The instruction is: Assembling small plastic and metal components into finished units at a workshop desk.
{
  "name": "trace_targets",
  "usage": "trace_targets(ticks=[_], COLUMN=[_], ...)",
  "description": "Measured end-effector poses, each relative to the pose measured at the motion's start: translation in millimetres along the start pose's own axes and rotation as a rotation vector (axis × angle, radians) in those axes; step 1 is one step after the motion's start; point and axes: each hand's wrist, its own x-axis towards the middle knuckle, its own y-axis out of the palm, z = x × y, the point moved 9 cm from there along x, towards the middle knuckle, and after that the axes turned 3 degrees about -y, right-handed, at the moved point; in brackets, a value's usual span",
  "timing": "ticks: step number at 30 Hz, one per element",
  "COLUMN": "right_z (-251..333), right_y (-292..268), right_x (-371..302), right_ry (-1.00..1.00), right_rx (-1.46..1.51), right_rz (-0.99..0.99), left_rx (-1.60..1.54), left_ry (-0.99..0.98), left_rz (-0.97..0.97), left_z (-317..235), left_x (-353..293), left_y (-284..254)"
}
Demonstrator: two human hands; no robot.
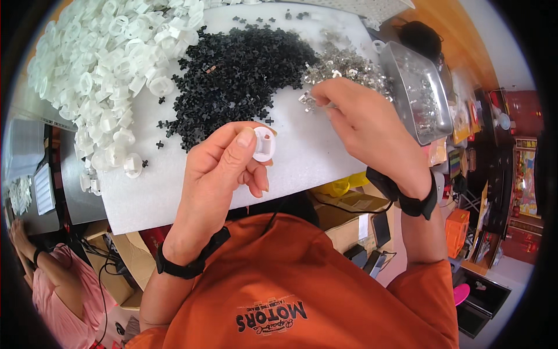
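Note:
Between the thumb and fingers of my left hand (218, 157) is a round white plastic cap (265, 148), its hollow face turned toward the right. My right hand (366, 119) is at the near edge of a heap of small silver metal clips (349, 65). Its fingers curl down in a pinch there, and whatever lies between the fingertips is too hidden to make out. Left of the clips spreads a pile of small black cross-shaped pieces (238, 70), just beyond my left hand. A large mound of translucent white plastic caps (110, 58) fills the far left.
A white foam sheet (157, 200) covers the work table. A metal tray (427, 125) with clips stands at the right. Cardboard boxes (343, 212) sit below the near edge. Another person in a pink top (67, 291) works at the lower left, beside stacked trays (43, 189).

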Motion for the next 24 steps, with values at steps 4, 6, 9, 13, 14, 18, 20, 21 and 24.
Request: trace_targets(ticks=[4,6,9,13,14,18,20,21,24], right_z=[-3,-2,-4,-6,-9,-9,-4,-1,-3], right_y=[-10,-5,-3,10,8,1,-4,-8,8], right_x=[-3,2,11,15,11,5,6,7,17], right_ry=[0.025,-0.01,0.019,0.101,0.099,0.053,0.045,0.036,0.084], right_rx=[0.031,-0.067,0.007,-0.095,-0.087,-0.124,-0.093,-0.061,-0.1], right_rz=[-0.062,-0.033,-0.061,0.041,0.042,-0.01,-0.058,-0.106,-0.026], left_rx=[0.005,0.016,0.002,0.009,0.005,-0.018,-0.014,-0.009,-0.012], left_ry=[0.014,0.016,0.017,0.013,0.009,0.015,0.019,0.023,0.034], left_rz=[-0.009,-0.021,-0.015,-0.022,-0.02,-0.006,-0.006,-0.008,-0.019], left_z=[0,0,0,0,0,0,0,-1,-1], left_x=[0,-1,0,-1,-1,-1,0,0,0], left_y=[0,-1,0,0,0,-2,-2,-2,-2])
